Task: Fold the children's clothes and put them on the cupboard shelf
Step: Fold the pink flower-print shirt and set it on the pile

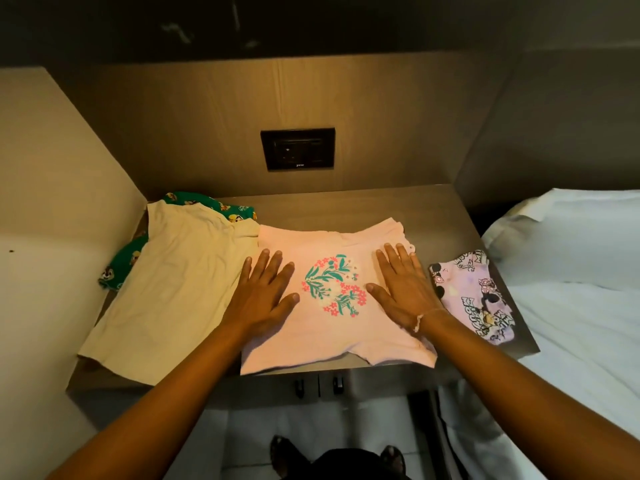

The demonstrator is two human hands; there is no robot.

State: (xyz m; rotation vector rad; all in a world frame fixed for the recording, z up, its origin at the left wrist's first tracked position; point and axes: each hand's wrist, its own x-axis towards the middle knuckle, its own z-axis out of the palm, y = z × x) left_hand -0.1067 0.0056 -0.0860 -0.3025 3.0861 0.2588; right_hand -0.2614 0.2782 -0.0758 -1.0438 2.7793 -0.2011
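A pale pink children's top [332, 337] with a green and red flower print lies spread flat on the wooden counter [429, 209]. My left hand [263, 296] rests palm down on its left part, fingers apart. My right hand [401, 289] presses flat on its right part, also with spread fingers. Left of it lies a cream top [173, 289], partly over a green printed garment [121, 265]. To the right sits a folded lilac garment [474, 299] with cartoon mice.
A black wall socket [298, 148] is set in the wooden back panel. A cream side wall [52, 202] closes the left. A bed with white sheets [581, 271] stands at the right. Two small cupboard handles [318, 386] show under the counter edge.
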